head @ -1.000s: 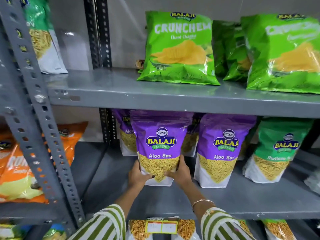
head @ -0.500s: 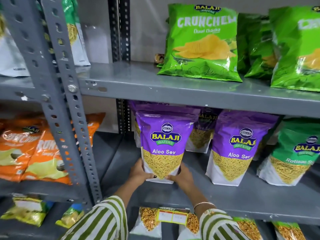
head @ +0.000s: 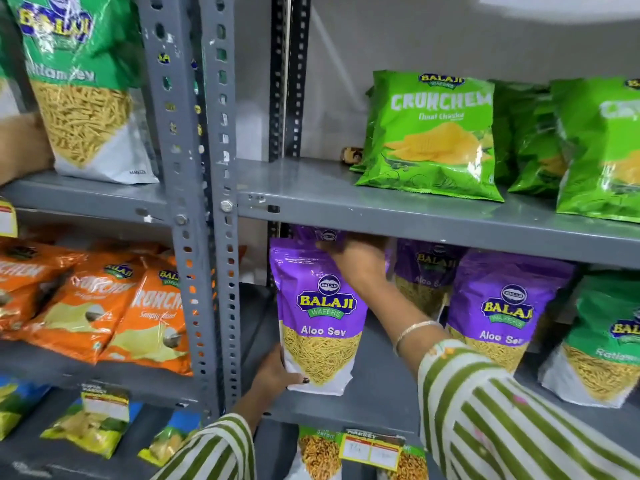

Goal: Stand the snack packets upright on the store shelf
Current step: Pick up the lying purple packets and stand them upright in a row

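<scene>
A purple Aloo Sev packet (head: 320,317) stands upright on the grey middle shelf (head: 377,400), at its left end. My left hand (head: 277,372) grips the packet's lower left corner. My right hand (head: 360,261) reaches over its top right corner, fingers curled on the top edge, with another purple packet (head: 318,233) just behind. Two more purple Aloo Sev packets (head: 502,313) stand to the right, one further back (head: 426,271).
Green Crunchem bags (head: 433,136) lean on the upper shelf (head: 398,216). A green Ratlami Sev packet (head: 602,344) stands at the far right. Perforated grey uprights (head: 204,237) split the racks; orange bags (head: 104,306) lie to the left. A price tag (head: 370,450) hangs below.
My right hand has left the packet's lower edge and risen to its top right corner. My left hand stays at the lower left. The view has swung left and closer.
</scene>
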A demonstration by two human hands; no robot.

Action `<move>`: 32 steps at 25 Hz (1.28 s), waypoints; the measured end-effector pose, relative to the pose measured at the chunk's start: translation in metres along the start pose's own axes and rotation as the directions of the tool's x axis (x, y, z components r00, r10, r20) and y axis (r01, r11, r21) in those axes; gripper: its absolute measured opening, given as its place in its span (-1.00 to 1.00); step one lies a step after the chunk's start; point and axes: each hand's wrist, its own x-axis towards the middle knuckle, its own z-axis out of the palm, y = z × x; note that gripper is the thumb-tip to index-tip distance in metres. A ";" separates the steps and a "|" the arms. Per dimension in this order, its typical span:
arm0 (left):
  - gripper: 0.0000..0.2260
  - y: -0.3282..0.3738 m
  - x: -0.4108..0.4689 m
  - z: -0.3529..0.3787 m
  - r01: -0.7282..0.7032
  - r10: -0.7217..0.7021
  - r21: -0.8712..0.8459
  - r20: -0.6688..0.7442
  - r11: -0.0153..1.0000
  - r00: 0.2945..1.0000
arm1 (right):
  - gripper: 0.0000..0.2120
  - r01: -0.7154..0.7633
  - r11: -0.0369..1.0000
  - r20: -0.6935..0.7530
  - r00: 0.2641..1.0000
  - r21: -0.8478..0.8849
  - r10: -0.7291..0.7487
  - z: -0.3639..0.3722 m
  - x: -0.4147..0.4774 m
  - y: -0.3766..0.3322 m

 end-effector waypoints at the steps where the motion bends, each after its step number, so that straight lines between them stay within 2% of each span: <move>1: -0.41 -0.001 0.002 0.001 0.005 -0.005 0.011 -0.011 1.000 1.000 | -0.53 0.049 0.999 0.156 0.987 -0.016 -0.046 0.000 0.008 -0.010; 2: -0.39 -0.001 0.002 0.001 0.013 -0.013 0.026 -0.014 1.000 1.000 | -0.61 0.111 0.994 0.206 0.973 -0.020 -0.104 0.002 0.013 -0.017; 3: -0.40 -0.002 0.003 0.000 0.020 -0.019 0.054 -0.010 0.998 1.000 | -0.65 0.135 0.991 0.193 0.972 -0.008 -0.131 0.009 0.018 -0.018; 6: -0.32 -0.002 0.004 -0.003 0.013 -0.014 0.070 0.017 0.997 1.000 | -0.60 0.065 0.998 0.087 0.994 -0.001 -0.065 0.011 0.019 -0.013; 8: -0.30 -0.003 0.004 -0.004 -0.002 -0.001 0.067 0.035 0.998 0.999 | -0.47 -0.020 1.000 0.006 1.000 -0.009 0.020 0.005 0.007 0.000; 10: -0.27 -0.002 0.002 -0.007 -0.012 0.011 0.041 0.024 0.999 1.000 | -0.29 -0.095 0.995 -0.206 0.974 0.019 0.097 0.001 -0.014 0.019; 12: -0.25 -0.001 0.001 -0.008 -0.019 0.018 0.023 0.023 1.000 1.000 | -0.07 -0.188 0.961 -0.306 0.920 0.203 0.245 0.016 -0.039 0.047; 13: -0.29 -0.001 0.000 -0.007 -0.025 0.024 0.030 0.026 0.999 0.999 | 0.00 -0.225 0.906 -0.252 0.911 0.357 0.325 0.033 -0.051 0.064; 15: -0.37 -0.001 0.000 -0.008 -0.026 0.026 0.021 0.010 0.999 1.000 | -0.04 -0.285 0.729 0.037 0.941 0.623 0.337 0.067 -0.072 0.090; 16: -0.37 -0.002 0.001 -0.008 -0.025 0.025 0.017 0.011 1.000 1.000 | -0.13 -0.365 0.649 0.237 0.930 0.668 0.280 0.082 -0.081 0.097; 17: -0.37 -0.001 0.001 -0.008 -0.028 0.028 0.024 0.012 0.999 1.000 | -0.23 -0.435 0.610 0.403 0.893 0.662 0.199 0.096 -0.089 0.100; 18: -0.37 -0.001 0.001 -0.009 -0.037 0.036 0.041 0.015 0.998 0.999 | -0.28 -0.451 0.605 0.473 0.871 0.656 0.135 0.108 -0.093 0.101; 23: -0.36 -0.005 0.004 -0.014 -0.049 0.048 0.102 0.010 0.994 0.999 | -0.23 -0.435 0.636 0.424 0.887 0.637 0.182 0.138 -0.095 0.097; 25: -0.36 -0.004 0.003 -0.014 -0.052 0.053 0.136 0.000 0.989 0.999 | -0.13 -0.431 0.663 0.444 0.881 0.612 0.163 0.138 -0.094 0.099; 27: -0.35 -0.002 -0.001 -0.013 -0.058 0.059 0.138 -0.003 0.989 0.998 | -0.16 -0.456 0.686 0.489 0.856 0.567 0.164 0.133 -0.097 0.105; 29: -0.28 -0.005 -0.015 -0.007 -0.075 0.076 0.028 -0.031 0.997 0.997 | -0.29 -0.486 0.745 0.486 0.838 0.458 0.248 0.123 -0.100 0.125; 30: -0.21 -0.009 -0.025 -0.002 -0.107 0.107 0.005 -0.116 0.994 0.987 | -0.48 -0.492 0.788 0.478 0.828 0.370 0.292 0.114 -0.102 0.142; 31: -0.16 -0.014 -0.036 0.006 -0.160 0.173 0.072 -0.247 0.985 0.954 | -0.71 -0.485 0.842 0.472 0.815 0.237 0.336 0.100 -0.104 0.163; 32: -0.18 -0.021 -0.045 0.018 -0.200 0.273 0.227 -0.360 0.953 0.892 | -0.70 -0.481 0.869 0.509 0.780 0.114 0.365 0.085 -0.107 0.182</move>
